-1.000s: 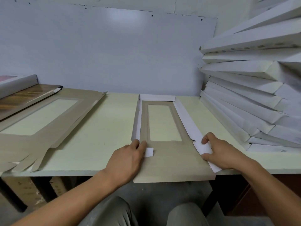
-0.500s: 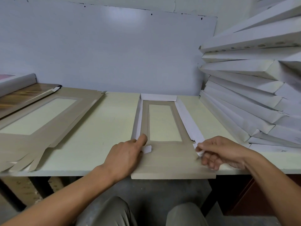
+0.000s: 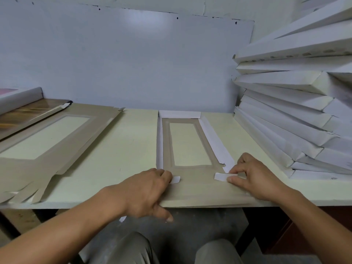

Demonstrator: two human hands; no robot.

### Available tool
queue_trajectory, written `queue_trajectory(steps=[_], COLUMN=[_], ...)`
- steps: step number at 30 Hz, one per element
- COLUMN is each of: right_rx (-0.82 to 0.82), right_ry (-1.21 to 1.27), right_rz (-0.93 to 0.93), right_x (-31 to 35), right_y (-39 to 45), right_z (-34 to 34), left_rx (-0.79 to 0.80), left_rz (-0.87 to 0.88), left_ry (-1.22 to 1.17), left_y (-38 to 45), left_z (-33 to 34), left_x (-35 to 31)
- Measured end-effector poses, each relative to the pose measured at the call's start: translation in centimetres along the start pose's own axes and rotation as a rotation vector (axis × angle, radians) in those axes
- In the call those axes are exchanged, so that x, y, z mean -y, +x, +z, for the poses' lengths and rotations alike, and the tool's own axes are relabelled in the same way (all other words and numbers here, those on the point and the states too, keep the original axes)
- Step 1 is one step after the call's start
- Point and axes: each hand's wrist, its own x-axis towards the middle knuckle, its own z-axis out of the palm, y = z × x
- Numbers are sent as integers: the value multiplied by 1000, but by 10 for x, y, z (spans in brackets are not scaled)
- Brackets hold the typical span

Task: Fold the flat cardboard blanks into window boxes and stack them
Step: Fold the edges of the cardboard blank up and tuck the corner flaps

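Observation:
A brown cardboard blank [image 3: 198, 189] with a rectangular window lies in front of me on the pale table [image 3: 123, 149], its near end hanging over the table edge. Its white side flaps stand partly raised on the left, far and right sides. My left hand [image 3: 146, 191] grips the blank's near left edge, fingers on top beside a small white tab [image 3: 176, 179], thumb below the edge. My right hand [image 3: 253, 178] pinches the small white right tab [image 3: 222, 176], folded inward over the brown panel.
A stack of flat brown window blanks [image 3: 57, 138] lies at the left, reaching past the table's front edge. Several folded white boxes [image 3: 285, 115] are piled high at the right, leaning over the table. A pale wall panel closes the back.
My right hand has folded the right tab inward onto the brown panel. My left hand has slid toward the near edge, its thumb dropping under the blank.

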Motion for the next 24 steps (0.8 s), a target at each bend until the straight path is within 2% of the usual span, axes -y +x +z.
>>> queue_trajectory(steps=[5,9,14,24], right_rx=[5,-36,75,281], right_ry=[92,306,459,477], right_rz=[-135,-21,12,-62], right_x=[-3,-4,-6,4], right_y=[-5,-4,-1,-9], right_z=[4,1,-8,-33], left_rx=[-192,-298,-399,-387], left_rz=[35,48,62,-65], left_ry=[-10,22,-239,-395], left_y=[3,7,8,13], left_z=[4,10,9,3], left_x=[0,5,5,6])
